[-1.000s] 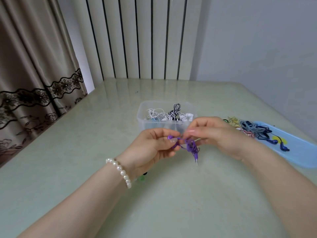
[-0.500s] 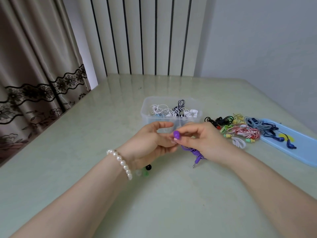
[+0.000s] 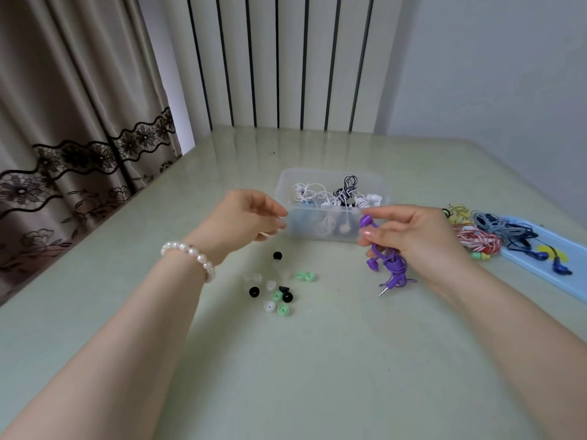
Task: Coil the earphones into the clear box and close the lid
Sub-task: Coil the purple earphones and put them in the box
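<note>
On the pale green bench (image 3: 317, 376), just in front of the clear box (image 3: 330, 231), the right hand (image 3: 416, 236) holds a coiled bundle of purple earphones (image 3: 389, 265) in the air, its fingers (image 3: 370, 231) pinched on one purple earbud at the top while the wound cable, the second bud and the jack plug dangle below. The left hand (image 3: 244, 219) hovers close to the box's near left corner with its fingers loosely curled and holding nothing; whether they touch the wall I cannot tell. That box stands open and already carries white and black coiled sets. More bundles wait to the right: a red-and-white set (image 3: 476, 241), a yellow one behind it, and blue ones lying on the light blue lid (image 3: 552, 265), which rests flat and well apart from the box. Loose ear tips (image 3: 276, 290), black, white and green, are scattered on the bench between the two forearms. By my reading the coiling of the purple pair looks finished and the step in hand is the drop into the box. The next move calls for lifting the bundle over the near wall and letting it go without the coil springing loose or the plug catching the rim.
</note>
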The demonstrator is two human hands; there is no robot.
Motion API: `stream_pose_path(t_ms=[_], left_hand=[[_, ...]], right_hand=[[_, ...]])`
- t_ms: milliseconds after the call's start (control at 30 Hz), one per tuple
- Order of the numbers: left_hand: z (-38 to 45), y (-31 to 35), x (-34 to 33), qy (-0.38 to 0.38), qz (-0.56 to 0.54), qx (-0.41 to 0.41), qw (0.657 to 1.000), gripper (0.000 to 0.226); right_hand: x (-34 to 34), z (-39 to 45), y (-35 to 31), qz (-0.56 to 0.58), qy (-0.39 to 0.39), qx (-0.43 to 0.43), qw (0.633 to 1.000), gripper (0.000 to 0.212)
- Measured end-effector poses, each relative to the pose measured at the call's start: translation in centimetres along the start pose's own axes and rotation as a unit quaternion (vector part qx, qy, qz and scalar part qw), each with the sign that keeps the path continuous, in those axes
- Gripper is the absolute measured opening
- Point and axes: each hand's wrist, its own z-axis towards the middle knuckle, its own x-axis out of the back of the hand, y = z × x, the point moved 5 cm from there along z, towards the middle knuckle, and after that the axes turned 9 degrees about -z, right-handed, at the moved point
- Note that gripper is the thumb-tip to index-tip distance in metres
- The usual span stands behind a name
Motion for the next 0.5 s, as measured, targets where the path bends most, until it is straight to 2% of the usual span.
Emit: stream_pose_path(t_ms=[100, 233, 367, 500], left_hand=[[-0.1, 0.1, 0.7, -0.011, 0.122, -0.022, 0.992, 0.017], [-0.4, -0.3, 0.1, -0.078, 0.212, -0.016, 0.974, 0.016], [-0.8, -0.3, -0.6, -0.110, 0.236, -0.026, 0.965, 0.010], [-1.4, -0.1, -1.6, -0.141, 0.261, -0.027, 0.955, 0.009]], right_hand=[[-0.7, -0.1, 0.5, -0.005, -0.036, -0.025, 0.999, 0.029], [-1.1, 0.1, 1.2, 0.008, -0.059, -0.058, 0.997, 0.016], [-1.2, 0.1, 1.6, 0.013, -0.078, -0.073, 0.994, 0.009], [-1.2, 0.4, 1.7, 0.030, -0.054, -0.057, 0.997, 0.010]])
